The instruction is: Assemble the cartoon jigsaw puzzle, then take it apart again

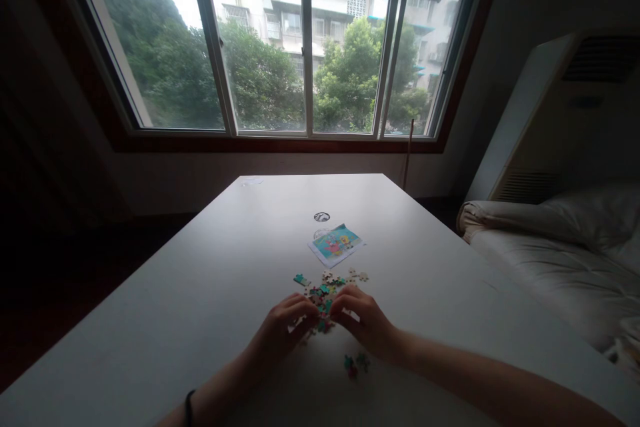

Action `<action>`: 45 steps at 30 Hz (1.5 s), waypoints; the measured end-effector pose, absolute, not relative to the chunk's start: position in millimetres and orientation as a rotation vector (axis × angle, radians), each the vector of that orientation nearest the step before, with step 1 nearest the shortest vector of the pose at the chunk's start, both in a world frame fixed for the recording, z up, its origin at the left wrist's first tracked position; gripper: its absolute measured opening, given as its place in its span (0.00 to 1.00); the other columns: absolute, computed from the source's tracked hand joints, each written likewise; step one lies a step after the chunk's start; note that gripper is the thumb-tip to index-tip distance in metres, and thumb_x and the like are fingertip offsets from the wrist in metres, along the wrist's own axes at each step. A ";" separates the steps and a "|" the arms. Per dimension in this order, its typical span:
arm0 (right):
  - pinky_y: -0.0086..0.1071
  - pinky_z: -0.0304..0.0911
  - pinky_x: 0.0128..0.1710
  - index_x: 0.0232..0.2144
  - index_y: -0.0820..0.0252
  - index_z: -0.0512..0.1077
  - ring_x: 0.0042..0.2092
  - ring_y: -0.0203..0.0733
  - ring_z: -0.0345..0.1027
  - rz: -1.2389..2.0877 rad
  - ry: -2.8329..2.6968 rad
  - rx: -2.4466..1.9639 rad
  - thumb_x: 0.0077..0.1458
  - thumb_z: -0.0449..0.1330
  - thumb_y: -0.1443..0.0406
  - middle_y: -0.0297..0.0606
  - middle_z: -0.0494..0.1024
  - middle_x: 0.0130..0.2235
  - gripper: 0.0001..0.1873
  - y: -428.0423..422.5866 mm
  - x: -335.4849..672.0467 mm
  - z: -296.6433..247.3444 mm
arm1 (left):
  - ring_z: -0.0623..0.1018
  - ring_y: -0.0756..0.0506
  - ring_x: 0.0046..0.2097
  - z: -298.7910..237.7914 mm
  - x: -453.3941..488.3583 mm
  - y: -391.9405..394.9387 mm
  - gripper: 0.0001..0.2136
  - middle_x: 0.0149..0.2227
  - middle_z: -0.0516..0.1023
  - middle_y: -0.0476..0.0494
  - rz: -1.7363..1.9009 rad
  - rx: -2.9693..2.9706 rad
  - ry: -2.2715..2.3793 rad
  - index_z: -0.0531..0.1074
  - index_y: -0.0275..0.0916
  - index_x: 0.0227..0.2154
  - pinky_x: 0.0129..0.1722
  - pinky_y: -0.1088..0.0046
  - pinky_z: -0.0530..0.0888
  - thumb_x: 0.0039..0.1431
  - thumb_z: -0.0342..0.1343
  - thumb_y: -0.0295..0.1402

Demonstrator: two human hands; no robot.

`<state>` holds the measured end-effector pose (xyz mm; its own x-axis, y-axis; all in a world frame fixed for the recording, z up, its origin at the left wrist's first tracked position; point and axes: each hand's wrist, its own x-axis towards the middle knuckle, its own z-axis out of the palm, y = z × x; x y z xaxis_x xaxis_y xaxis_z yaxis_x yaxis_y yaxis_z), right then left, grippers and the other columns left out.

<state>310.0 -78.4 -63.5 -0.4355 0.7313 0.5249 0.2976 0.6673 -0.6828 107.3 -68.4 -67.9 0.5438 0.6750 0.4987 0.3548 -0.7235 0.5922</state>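
A heap of small colourful puzzle pieces (327,283) lies on the white table (210,293). My left hand (285,330) and my right hand (363,320) meet at the near edge of the heap, fingers curled and pinched on puzzle pieces between them. A couple of joined pieces (355,365) lie apart, just below my right wrist. Beyond the heap lies a colourful picture card (336,243). A dark band circles my left wrist (189,407).
A small dark round object (321,217) sits past the card. Along the far wall runs a wide window (305,40) onto trees and buildings. At the right stand a bed with white bedding (555,247) and a tall white air-conditioning unit (550,113).
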 end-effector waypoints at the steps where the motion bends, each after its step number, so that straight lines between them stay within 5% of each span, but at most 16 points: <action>1: 0.28 0.59 0.36 0.27 0.60 0.69 0.35 0.36 0.64 0.630 -2.023 -0.796 0.55 0.55 0.67 0.36 0.70 0.31 0.06 -78.7 310.1 -63.7 | 0.71 0.48 0.31 -68.5 107.1 -69.1 0.07 0.28 0.71 0.45 1.024 2.378 0.851 0.70 0.37 0.28 0.31 0.76 0.67 0.59 0.50 0.31; 10: 0.26 0.55 0.29 0.24 0.62 0.66 0.28 0.33 0.60 0.608 -1.938 -1.088 0.49 0.56 0.70 0.31 0.68 0.25 0.04 -75.6 312.5 -71.2 | 0.72 0.47 0.33 -78.0 102.8 -64.2 0.04 0.30 0.71 0.46 1.121 2.528 1.049 0.68 0.40 0.31 0.33 0.73 0.69 0.58 0.49 0.29; 19: 0.27 0.58 0.30 0.32 0.61 0.68 0.30 0.35 0.63 0.684 -1.820 -1.191 0.50 0.55 0.68 0.34 0.72 0.28 0.05 -70.1 312.4 -74.1 | 0.64 0.42 0.55 -92.6 97.1 -49.0 0.19 0.54 0.64 0.39 0.958 2.446 1.430 0.59 0.39 0.53 0.54 0.58 0.63 0.57 0.44 0.28; 29: 0.27 0.59 0.30 0.31 0.61 0.68 0.31 0.34 0.63 0.721 -1.811 -1.184 0.50 0.55 0.69 0.35 0.73 0.31 0.05 -69.8 312.7 -74.7 | 0.71 0.42 0.42 -88.2 90.2 -44.8 0.12 0.39 0.72 0.43 0.808 2.467 1.685 0.71 0.41 0.41 0.43 0.64 0.68 0.57 0.47 0.28; 45: 0.27 0.59 0.30 0.31 0.61 0.68 0.30 0.34 0.63 0.733 -1.829 -1.170 0.50 0.54 0.68 0.34 0.72 0.30 0.04 -68.6 313.5 -76.7 | 0.70 0.40 0.39 -86.4 86.5 -38.2 0.06 0.34 0.73 0.42 0.866 2.236 1.642 0.72 0.40 0.27 0.40 0.63 0.67 0.51 0.51 0.31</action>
